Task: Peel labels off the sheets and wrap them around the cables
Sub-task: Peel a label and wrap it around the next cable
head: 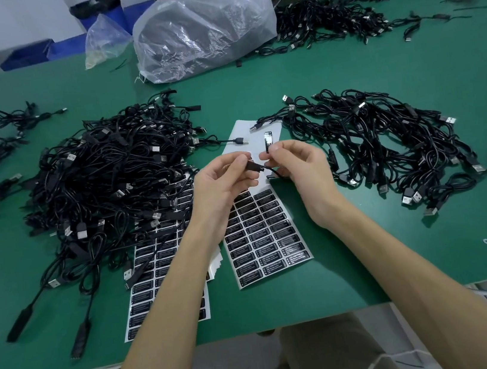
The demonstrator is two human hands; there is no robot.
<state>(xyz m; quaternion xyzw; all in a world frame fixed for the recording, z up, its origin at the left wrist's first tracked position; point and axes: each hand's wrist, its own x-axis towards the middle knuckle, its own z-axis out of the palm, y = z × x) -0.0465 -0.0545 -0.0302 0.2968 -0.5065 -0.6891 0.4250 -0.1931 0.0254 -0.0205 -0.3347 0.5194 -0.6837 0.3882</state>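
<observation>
Now a label [268,140] is about to go on a cable [257,168].
The left hand [226,183] pinches the black cable. The right hand [299,170] pinches the label, which stands up just beside it. Both are above the sheet [261,232], near the front edge of the desk [402,255]. If the label tips, it could go on crooked or stick to a finger.

A black cable [257,167] is held above the middle of the table [371,260], with a glossy black label [268,137] raised upright beside it. A part-peeled label sheet [263,237] is laid flat beneath, toward the near edge. A second sheet [161,277] is partly covered by the left cable pile [104,185]. Another pile [386,139] is spread to the right.
</observation>
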